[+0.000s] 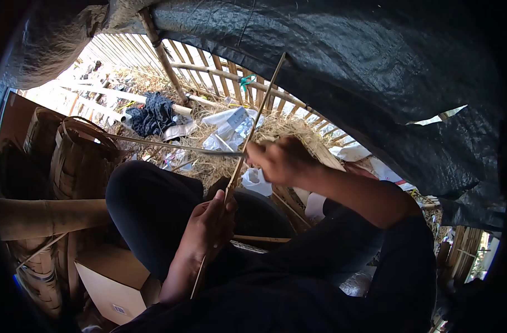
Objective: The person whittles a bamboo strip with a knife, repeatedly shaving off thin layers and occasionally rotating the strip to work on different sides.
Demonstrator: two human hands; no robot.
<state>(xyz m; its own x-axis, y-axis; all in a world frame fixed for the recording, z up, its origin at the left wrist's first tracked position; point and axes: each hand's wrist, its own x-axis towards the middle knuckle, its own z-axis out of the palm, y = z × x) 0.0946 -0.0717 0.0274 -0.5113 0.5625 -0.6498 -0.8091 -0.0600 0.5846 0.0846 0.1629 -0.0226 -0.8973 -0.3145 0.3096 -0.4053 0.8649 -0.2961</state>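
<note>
My left hand (pixel 210 222) is closed round a long thin bamboo strip (pixel 259 114), which rises on a slant up to the dark tarp and comes out below the fist. Higher up, my right hand (pixel 278 160) has its fingers curled beside the strip. From those fingers a long dark blade (pixel 220 152) reaches left across the strip; its handle is hidden in the hand. Both hands are above my crossed legs.
A black tarp (pixel 342 50) hangs overhead and to the right. Behind is a bamboo fence (pixel 209 75). Straw, plastic bags and a dark cloth (pixel 151 114) litter the ground. Woven baskets (pixel 78 161), a bamboo pole (pixel 48 218) and a cardboard box (pixel 112 283) are at left.
</note>
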